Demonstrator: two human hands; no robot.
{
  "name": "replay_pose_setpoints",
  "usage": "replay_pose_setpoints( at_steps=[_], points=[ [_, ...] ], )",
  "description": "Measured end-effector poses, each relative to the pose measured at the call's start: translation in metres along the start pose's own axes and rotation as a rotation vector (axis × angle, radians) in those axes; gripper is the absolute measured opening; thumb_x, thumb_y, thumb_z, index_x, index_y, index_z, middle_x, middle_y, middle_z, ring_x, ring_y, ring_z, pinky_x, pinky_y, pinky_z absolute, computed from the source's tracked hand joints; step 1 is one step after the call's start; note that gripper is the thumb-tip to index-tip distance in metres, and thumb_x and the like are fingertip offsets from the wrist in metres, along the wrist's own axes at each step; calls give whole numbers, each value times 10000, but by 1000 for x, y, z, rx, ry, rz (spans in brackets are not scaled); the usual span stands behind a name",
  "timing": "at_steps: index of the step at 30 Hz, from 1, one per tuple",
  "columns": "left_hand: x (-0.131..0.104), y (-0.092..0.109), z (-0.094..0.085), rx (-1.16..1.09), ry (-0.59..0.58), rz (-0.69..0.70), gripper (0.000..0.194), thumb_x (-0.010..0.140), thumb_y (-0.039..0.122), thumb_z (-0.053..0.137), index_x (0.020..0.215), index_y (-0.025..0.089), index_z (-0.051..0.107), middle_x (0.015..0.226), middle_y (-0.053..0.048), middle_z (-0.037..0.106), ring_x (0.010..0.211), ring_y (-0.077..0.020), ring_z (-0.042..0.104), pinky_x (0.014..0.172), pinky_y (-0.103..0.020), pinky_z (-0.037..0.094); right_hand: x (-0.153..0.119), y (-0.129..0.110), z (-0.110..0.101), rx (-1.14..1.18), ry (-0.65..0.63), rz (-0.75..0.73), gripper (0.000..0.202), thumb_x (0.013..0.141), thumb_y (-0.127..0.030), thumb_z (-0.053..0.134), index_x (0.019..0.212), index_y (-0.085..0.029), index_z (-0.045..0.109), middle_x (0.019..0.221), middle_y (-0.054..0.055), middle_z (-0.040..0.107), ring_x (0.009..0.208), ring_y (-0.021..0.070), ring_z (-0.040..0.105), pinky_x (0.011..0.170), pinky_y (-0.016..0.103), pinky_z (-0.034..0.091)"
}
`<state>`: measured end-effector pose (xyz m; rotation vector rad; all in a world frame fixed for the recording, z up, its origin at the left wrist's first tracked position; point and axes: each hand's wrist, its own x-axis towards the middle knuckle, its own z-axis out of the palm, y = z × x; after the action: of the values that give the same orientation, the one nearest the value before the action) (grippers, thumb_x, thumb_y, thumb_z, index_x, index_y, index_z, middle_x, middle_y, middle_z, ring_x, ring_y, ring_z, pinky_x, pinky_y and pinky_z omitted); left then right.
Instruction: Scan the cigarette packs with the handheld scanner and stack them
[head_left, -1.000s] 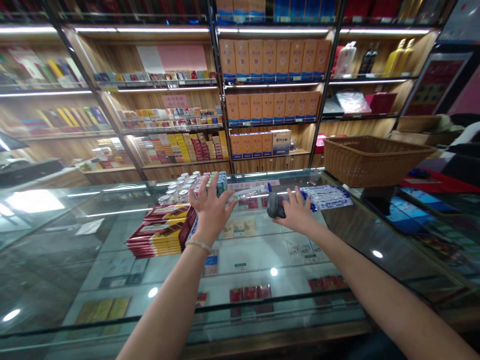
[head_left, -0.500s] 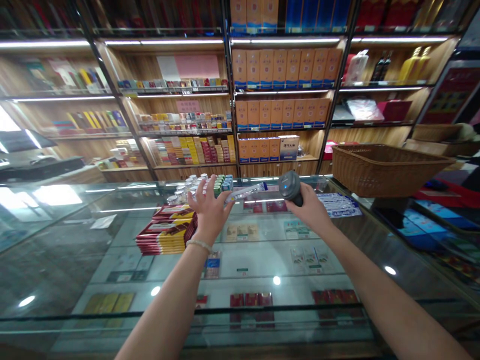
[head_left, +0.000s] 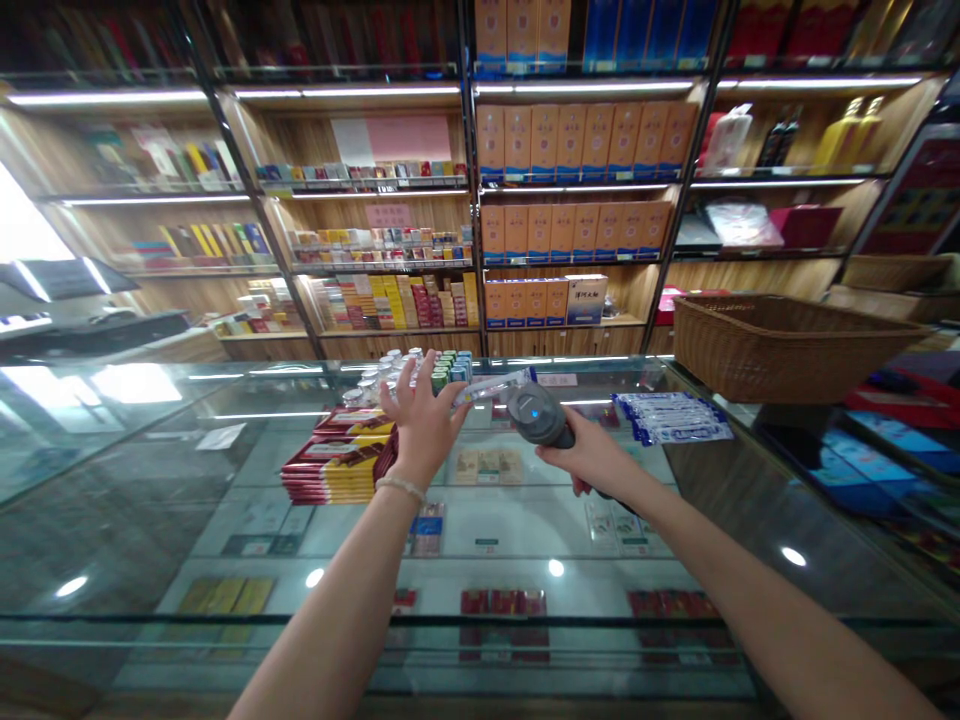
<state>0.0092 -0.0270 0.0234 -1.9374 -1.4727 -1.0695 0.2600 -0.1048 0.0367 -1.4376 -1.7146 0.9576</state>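
Observation:
My left hand point(head_left: 426, 430) pinches the near end of a long slim clear packet with a blue end point(head_left: 496, 384) between thumb and finger, its other fingers spread. The packet points to the right above the glass counter. My right hand point(head_left: 596, 455) is wrapped round the handle of a dark grey barcode scanner point(head_left: 535, 414), a blue light on its head. The scanner's head is close to the packet's far end; whether they touch I cannot tell. Beside and below my left hand are stacked red and yellow chocolate-like packs point(head_left: 334, 465).
Similar blue-and-white packets point(head_left: 675, 416) lie in a pile to the right. Small white-capped containers point(head_left: 375, 380) and green packs point(head_left: 446, 370) stand behind my left hand. A wicker basket point(head_left: 780, 350) sits at the right. The glass counter point(head_left: 525, 560) shows boxes beneath.
My right hand has brought the scanner left and slightly down, closer to the packet's blue end. My left hand keeps its pinch and has hardly moved. The view has shifted slightly.

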Motion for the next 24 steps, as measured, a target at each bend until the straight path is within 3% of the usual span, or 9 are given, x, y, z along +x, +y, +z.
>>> replay_pose_setpoints(
  at_steps=[4, 11, 17, 24],
  points=[
    [0, 0, 0, 4, -4, 2, 166, 918, 417, 724, 1041, 330, 794, 1671, -61, 438, 1559, -401, 320, 1240, -713, 88, -3, -5, 0, -15, 8, 18, 550, 856, -287, 706, 1367, -254, 504, 723, -76, 669, 320, 88, 522, 309, 194, 373],
    [0, 1, 1, 7, 2, 6, 172, 906, 411, 741, 1049, 329, 789, 1661, -71, 453, 1554, -403, 325, 1234, -719, 90, 1, -1, 1, -49, 26, 24, 355, 829, -244, 676, 1168, -233, 573, 729, -62, 672, 328, 104, 539, 302, 211, 372],
    [-1, 0, 1, -12, -3, 10, 180, 914, 413, 719, 1058, 329, 789, 1670, -70, 438, 1561, -400, 313, 1236, -717, 77, 2, 0, -1, -45, 46, 3, 327, 819, -282, 680, 1098, -249, 513, 729, -81, 655, 325, 104, 527, 307, 219, 366],
    [-1, 0, 1, -9, -14, 9, 184, 924, 408, 702, 1064, 324, 788, 1676, -74, 427, 1559, -398, 316, 1237, -714, 82, 4, 5, -3, -128, 65, -101, 361, 805, -368, 690, 1082, -249, 491, 917, -25, 685, 429, 95, 557, 422, 243, 427]
  ],
)
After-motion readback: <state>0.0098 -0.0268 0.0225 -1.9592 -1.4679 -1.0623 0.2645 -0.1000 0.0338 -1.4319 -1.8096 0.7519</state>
